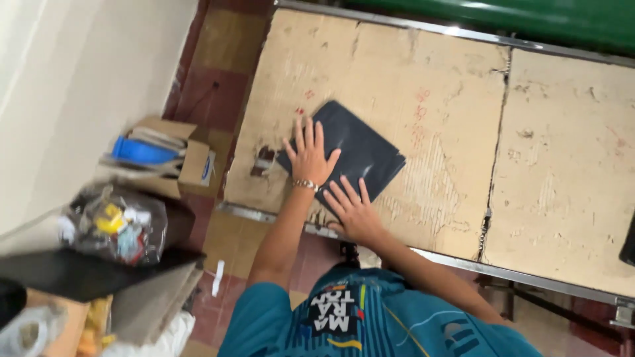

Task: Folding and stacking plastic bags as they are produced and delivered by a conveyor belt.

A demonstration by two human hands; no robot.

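Pressing down with both palms, I have my left hand (309, 157) and my right hand (354, 210) flat on a folded dark grey plastic bag (360, 149) that lies on the worktop (456, 99). The fingers (308, 133) of my left hand are spread wide and straight, resting on the bag's near-left corner, with a metal bracelet (305, 185) around that wrist. My right hand sits just beside it, a little nearer to my body, its fingers likewise fanned out and lying over the bag's lower edge; neither hand is pinching or gripping anything. The bag stretches away beyond my fingertips and to their right, turned at an angle so one corner points away from me. The worktop under my hands is covered in worn, scuffed cardboard sheets edged with a metal rim (463, 263), and a seam between two sheets runs well to the right of my right hand. Off to the left of my left hand, down on the red tiled floor (198, 92), stands an open cardboard box (188, 162) holding something blue, and nearer to me a clear bag of mixed small items (119, 225) sits on a dark surface.
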